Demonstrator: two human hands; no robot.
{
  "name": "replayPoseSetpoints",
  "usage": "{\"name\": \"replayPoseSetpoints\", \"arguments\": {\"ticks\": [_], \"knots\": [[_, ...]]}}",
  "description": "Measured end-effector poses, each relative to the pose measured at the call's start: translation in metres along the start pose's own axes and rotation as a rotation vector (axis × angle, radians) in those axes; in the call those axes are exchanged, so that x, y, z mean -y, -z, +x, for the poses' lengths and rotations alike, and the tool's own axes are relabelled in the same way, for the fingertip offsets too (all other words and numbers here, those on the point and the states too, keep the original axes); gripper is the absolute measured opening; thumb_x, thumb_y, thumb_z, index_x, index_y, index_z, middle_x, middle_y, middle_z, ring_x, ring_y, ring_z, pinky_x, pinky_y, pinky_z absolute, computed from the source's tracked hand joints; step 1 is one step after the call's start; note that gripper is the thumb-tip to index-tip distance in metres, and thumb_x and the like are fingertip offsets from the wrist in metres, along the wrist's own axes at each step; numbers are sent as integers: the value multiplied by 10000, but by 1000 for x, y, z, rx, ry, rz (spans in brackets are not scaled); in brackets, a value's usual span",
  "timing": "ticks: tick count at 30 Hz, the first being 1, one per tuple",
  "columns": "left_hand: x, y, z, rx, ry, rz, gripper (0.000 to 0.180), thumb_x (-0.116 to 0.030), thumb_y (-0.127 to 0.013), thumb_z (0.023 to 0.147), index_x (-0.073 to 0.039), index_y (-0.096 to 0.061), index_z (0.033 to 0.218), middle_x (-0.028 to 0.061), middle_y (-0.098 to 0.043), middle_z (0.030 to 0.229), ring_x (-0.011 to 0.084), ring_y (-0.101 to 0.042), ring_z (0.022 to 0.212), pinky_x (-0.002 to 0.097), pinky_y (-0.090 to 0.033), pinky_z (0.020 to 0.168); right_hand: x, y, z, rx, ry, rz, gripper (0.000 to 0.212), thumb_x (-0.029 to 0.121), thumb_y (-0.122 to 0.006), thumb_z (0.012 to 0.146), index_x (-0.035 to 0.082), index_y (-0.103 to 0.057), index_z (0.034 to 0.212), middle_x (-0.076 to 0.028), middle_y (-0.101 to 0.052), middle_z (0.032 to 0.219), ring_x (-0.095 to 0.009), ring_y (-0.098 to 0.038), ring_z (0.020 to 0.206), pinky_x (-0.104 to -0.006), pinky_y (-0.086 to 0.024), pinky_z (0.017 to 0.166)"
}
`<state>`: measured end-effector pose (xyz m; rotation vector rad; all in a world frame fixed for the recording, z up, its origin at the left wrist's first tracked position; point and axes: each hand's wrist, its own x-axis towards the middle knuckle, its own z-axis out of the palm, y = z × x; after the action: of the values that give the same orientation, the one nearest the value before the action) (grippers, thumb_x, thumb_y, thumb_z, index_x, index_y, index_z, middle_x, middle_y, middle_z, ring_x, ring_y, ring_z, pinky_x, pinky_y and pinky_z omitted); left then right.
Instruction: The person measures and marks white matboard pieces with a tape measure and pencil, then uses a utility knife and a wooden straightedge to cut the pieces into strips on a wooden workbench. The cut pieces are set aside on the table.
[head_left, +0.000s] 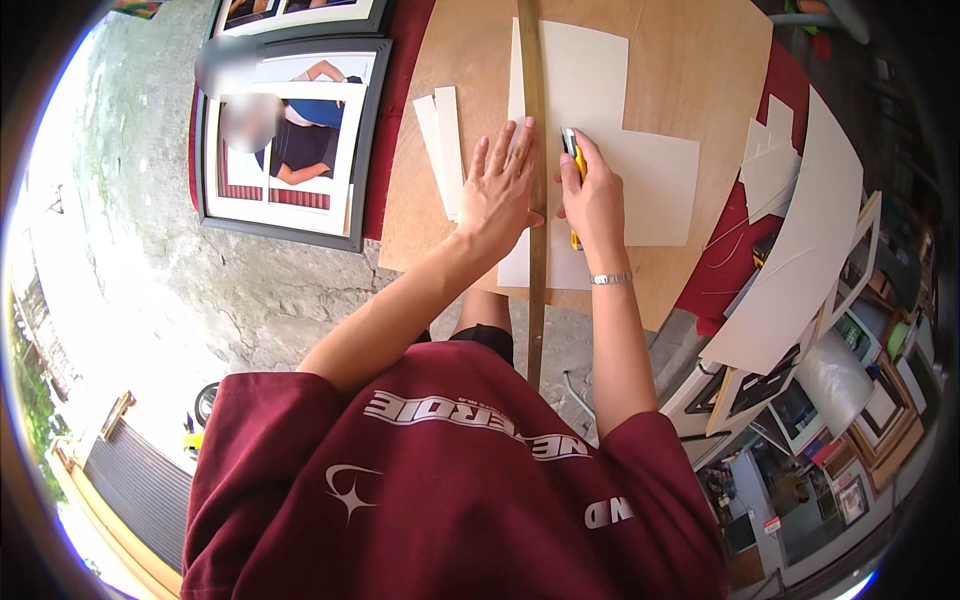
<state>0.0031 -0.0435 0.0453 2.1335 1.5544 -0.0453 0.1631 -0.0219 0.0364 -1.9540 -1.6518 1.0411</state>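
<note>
My left hand (497,190) lies with its fingers stretched out along the left side of a long straightedge (535,70), its thumb reaching to the other side. This brownish straightedge runs lengthwise over white card (655,185) and sticks out past the table's near edge. Just right of it, my right hand (598,195) is closed around a yellow utility knife (577,160), whose front end points away from me. The tip's contact with the card cannot be made out. Two narrow white strips (448,140) lie to the left of my left hand.
The card rests on a plywood board (470,60) over a red surface (705,290). Framed photos (280,150) lie at the left. White offcuts (770,170) and a long white sheet (815,230) lie at the right, near stacked frames (880,430).
</note>
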Motion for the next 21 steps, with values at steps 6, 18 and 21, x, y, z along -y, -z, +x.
{"name": "replayPoseSetpoints", "arguments": {"ticks": [6, 18, 21], "knots": [[-9, 0, 3, 90, 38, 80, 1235, -412, -891, 755, -34, -163, 1677, 109, -123, 1770, 290, -118, 1634, 533, -159, 1315, 10, -6, 18, 12, -3, -14, 419, 172, -581, 1054, 87, -605, 1463, -105, -686, 744, -209, -611, 499, -368, -544, 485], [-14, 2, 7, 149, 80, 104, 1233, -438, -883, 765, -56, -156, 1684, 102, -100, 1774, 278, -60, 1643, 528, -114, 1320, 23, 0, 21, 82, -23, -54, 439, 159, -599, 1024, 70, -614, 1453, -194, -681, 766, -297, -631, 579, -422, -548, 566], [-13, 3, 7, 152, 85, 121, 1222, -455, -872, 774, -57, -160, 1684, 105, -94, 1775, 282, -53, 1643, 526, -107, 1321, 25, 0, 22, 111, -23, -95, 455, 159, -590, 1030, 77, -597, 1477, -159, -664, 697, -238, -588, 460, -395, -535, 480]]}}
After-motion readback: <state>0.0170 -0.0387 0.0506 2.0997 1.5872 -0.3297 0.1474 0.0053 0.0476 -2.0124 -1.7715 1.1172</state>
